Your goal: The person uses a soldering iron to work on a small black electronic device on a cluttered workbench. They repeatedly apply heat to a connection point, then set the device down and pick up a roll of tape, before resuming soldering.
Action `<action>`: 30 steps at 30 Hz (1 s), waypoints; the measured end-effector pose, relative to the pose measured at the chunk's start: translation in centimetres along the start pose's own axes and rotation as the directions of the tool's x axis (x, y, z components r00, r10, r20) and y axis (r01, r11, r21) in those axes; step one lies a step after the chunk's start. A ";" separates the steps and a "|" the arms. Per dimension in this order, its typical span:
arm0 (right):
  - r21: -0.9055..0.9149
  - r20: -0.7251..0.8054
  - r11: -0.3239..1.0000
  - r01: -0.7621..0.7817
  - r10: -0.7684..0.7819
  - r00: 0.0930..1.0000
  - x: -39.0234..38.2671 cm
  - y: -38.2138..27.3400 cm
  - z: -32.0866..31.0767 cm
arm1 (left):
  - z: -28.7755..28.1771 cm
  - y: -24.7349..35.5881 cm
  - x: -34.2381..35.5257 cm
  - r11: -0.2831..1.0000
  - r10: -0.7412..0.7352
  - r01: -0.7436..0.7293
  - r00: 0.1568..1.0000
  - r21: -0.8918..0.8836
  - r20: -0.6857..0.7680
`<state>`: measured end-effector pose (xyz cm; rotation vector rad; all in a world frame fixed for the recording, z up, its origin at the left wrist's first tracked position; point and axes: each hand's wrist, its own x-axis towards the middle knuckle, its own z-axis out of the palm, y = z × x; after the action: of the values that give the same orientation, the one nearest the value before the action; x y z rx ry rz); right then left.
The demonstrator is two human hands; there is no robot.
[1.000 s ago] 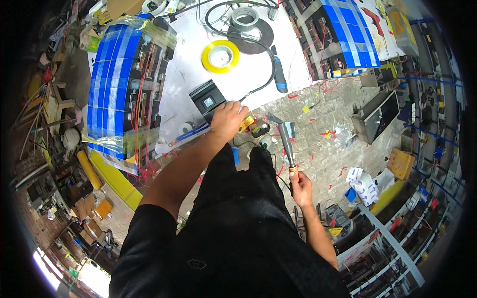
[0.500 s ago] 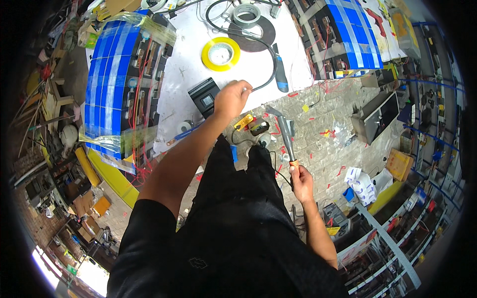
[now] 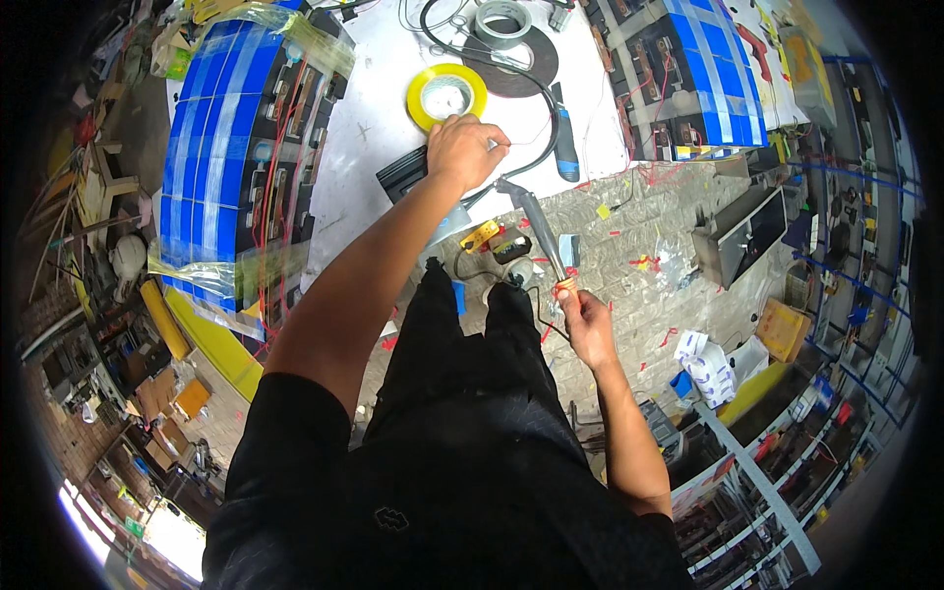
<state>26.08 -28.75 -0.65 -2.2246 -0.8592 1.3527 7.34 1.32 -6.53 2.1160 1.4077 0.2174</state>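
Note:
My right hand (image 3: 588, 324) is wrapped round the orange handle of a large soldering iron (image 3: 540, 226) with a grey metal barrel. Its angled tip points up toward the table's front edge, close to a thick black cable (image 3: 547, 147) that loops over the white tabletop. My left hand (image 3: 467, 154) is closed in a pinch above the table, by that cable; what its fingers hold is too small to make out. Just beyond it lies a yellow tape roll (image 3: 421, 102). A black box-shaped device (image 3: 401, 175) is partly hidden under my left wrist.
Blue battery packs stand left (image 3: 202, 167) and right (image 3: 700, 64) on the table, with red wires hanging loose. A grey tape roll (image 3: 502, 22), a dark disc (image 3: 531, 71) and a blue-and-black knife (image 3: 565, 147) lie between them. A dark-screened metal case (image 3: 752, 236) sits on the floor.
My left hand has shifted slightly up and right, toward the yellow tape roll. My right hand has brought the soldering iron up and left, its tip nearer the table edge and my left hand.

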 end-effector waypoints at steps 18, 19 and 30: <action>0.020 0.072 0.998 -0.066 0.064 0.995 0.5 -2.0 -1.4 | -2.0 0.5 0.7 0.998 -0.068 0.066 0.983 0.014 0.168; 0.011 0.065 0.998 -0.061 0.061 0.996 0.5 -2.1 -1.4 | -2.0 0.5 0.8 0.998 -0.063 0.061 0.982 0.014 0.176; -0.068 0.075 0.995 -0.072 0.077 0.994 0.9 -2.9 -2.5 | -1.8 0.3 1.1 0.999 -0.049 0.050 0.983 -0.001 0.177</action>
<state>27.77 -26.10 1.70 -2.2879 -0.8663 1.4734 7.23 2.91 -5.11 2.0385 1.3513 0.0135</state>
